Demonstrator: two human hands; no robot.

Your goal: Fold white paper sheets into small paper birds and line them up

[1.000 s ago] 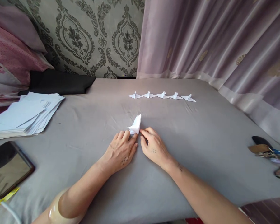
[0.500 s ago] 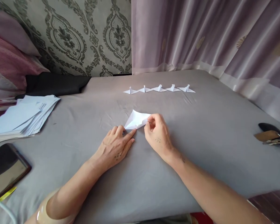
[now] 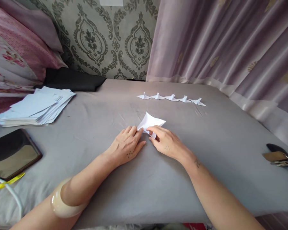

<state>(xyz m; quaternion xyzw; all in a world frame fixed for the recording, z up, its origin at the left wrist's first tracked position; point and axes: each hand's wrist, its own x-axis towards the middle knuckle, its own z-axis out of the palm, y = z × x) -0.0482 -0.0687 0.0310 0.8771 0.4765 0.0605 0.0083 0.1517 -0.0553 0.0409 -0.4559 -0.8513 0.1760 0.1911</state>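
Note:
A folded sheet of white paper (image 3: 150,120) lies on the grey cloth in front of me, one point facing away and another to the right. My left hand (image 3: 126,143) rests at its left corner, index finger pressing on the paper and thumb stretched out apart from it. With thumb and fingers, my right hand (image 3: 169,140) pinches a flap at the near edge, which is lifted a little. The fingers cover part of the near folds. Beyond the paper, several small folded paper figures (image 3: 172,97) stand in a row, wing tips close together.
At the left is a stack of white paper sheets (image 3: 36,105), with a black cloth (image 3: 73,79) behind it. Nearer lie a phone (image 3: 15,155), a yellow strip (image 3: 11,181) and a white cable (image 3: 14,195). Keys (image 3: 282,159) lie at the far right. Curtains (image 3: 206,48) border the back right.
My right hand has moved from the paper's right tip to its near edge, where a flap now stands up. The view has shifted slightly, so everything sits further right.

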